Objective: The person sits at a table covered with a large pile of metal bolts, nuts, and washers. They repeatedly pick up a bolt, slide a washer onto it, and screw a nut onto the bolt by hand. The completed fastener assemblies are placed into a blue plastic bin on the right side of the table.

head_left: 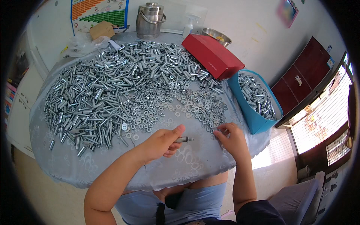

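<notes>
My left hand (pixel 162 144) is closed around a metal expansion bolt (pixel 186 139), its threaded tip pointing right past my thumb and fingers. At the right edge of a spread of hex nuts (pixel 206 107), my right hand (pixel 234 139) has its thumb and forefinger brought together, and what lies between them is too small to make out. Flat washers (pixel 178 110) lie loose among the nuts in front of my hands. Behind and to the left is a large heap of metal sleeves and bolts (pixel 101 93).
A blue fabric bin (pixel 245 108) full of assembled metal bolts stands at the table's right edge. Beside it a red box (pixel 212 54) leans on the heap. Along the back are a steel pot (pixel 149 24), a spray bottle (pixel 188 27), a metal bowl (pixel 224 40) and plastic bags (pixel 84 45).
</notes>
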The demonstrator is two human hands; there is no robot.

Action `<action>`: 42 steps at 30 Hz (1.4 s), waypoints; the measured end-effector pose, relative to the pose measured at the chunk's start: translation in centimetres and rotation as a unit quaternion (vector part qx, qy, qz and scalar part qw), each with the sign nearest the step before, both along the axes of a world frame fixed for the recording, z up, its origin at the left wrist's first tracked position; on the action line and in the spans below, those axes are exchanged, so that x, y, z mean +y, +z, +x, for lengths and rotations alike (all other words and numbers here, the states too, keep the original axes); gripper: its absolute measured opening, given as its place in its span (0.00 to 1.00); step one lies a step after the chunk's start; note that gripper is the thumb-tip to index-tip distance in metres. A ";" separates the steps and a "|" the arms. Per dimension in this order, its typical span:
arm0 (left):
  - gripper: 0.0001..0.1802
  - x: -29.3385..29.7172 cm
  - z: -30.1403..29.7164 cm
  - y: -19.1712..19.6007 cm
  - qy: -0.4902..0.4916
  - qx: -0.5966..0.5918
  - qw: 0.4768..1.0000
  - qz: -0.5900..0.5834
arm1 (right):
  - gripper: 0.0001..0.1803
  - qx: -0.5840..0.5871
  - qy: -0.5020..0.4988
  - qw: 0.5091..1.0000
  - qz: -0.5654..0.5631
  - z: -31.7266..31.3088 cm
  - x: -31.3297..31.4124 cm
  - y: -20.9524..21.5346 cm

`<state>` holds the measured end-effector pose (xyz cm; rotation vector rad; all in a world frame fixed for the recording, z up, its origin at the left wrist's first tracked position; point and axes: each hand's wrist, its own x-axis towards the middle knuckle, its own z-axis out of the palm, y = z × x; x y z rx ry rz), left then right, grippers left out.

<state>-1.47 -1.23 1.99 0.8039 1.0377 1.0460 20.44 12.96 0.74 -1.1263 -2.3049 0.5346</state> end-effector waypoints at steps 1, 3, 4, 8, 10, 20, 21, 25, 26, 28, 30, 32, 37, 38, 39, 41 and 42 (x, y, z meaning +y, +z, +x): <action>0.30 0.0 0.0 0.0 0.002 -0.002 1.000 -0.002 | 0.13 0.000 0.013 1.000 0.013 -0.1 -0.1 0.0; 0.30 0.0 -0.1 -0.1 0.007 -0.007 1.000 -0.006 | 0.13 0.000 0.040 0.998 0.038 -0.4 -0.3 0.3; 0.30 0.0 -0.2 -0.2 0.005 -0.007 1.000 -0.005 | 0.13 -0.001 0.040 0.999 0.035 -0.6 -0.5 0.3; 0.30 -0.1 -0.3 -0.1 0.004 -0.005 1.000 -0.005 | 0.13 0.000 0.019 1.000 -0.007 -1.5 -1.1 0.1; 0.30 -0.1 -0.1 0.1 0.004 -0.007 1.000 -0.006 | 0.13 -0.003 0.007 1.000 -0.013 -1.4 -1.0 0.1; 0.30 0.1 0.1 -0.1 0.011 0.011 1.000 -0.027 | 0.11 0.249 0.134 0.945 -0.162 -3.1 -5.5 2.5; 0.30 0.1 0.0 -0.1 0.011 0.014 0.999 -0.031 | 0.11 0.272 0.146 0.934 -0.177 -3.5 -6.1 2.3; 0.29 0.0 -0.2 -0.4 0.030 0.037 0.999 -0.023 | 0.12 0.264 0.181 0.920 -0.226 -4.3 -6.8 2.1; 0.29 0.0 -0.2 -0.4 0.040 0.043 0.998 -0.017 | 0.12 0.255 0.186 0.917 -0.244 -4.3 -6.9 2.1; 0.28 -0.1 -0.1 -0.7 0.067 0.072 0.995 -0.009 | 0.12 0.276 0.189 0.910 -0.245 -4.6 -7.0 1.8; 0.27 -0.1 0.1 -0.9 0.095 0.117 0.989 -0.003 | 0.12 0.281 0.192 0.910 -0.236 -4.7 -7.0 1.4; 0.27 -0.2 0.3 -1.0 0.127 0.166 0.977 0.035 | 0.12 0.269 0.195 0.918 -0.217 -4.7 -6.9 1.0; 0.24 -0.4 0.4 -1.3 0.215 0.325 0.905 0.172 | 0.08 0.191 0.222 0.942 -0.167 -5.4 -7.6 1.7; 0.24 -0.5 0.4 -1.3 0.229 0.336 0.895 0.185 | 0.08 0.182 0.227 0.938 -0.186 -5.5 -7.7 1.7; 0.23 -0.4 0.4 -1.3 0.243 0.346 0.884 0.197 | 0.08 0.173 0.230 0.940 -0.183 -5.7 -7.6 1.8; 0.23 -0.5 0.5 -1.3 0.263 0.341 0.880 0.202 | 0.09 0.154 0.237 0.943 -0.176 -6.3 -7.2 2.4; 0.22 -0.5 0.4 -1.2 0.273 0.339 0.877 0.204 | 0.10 0.147 0.250 0.944 -0.160 -6.6 -6.9 2.4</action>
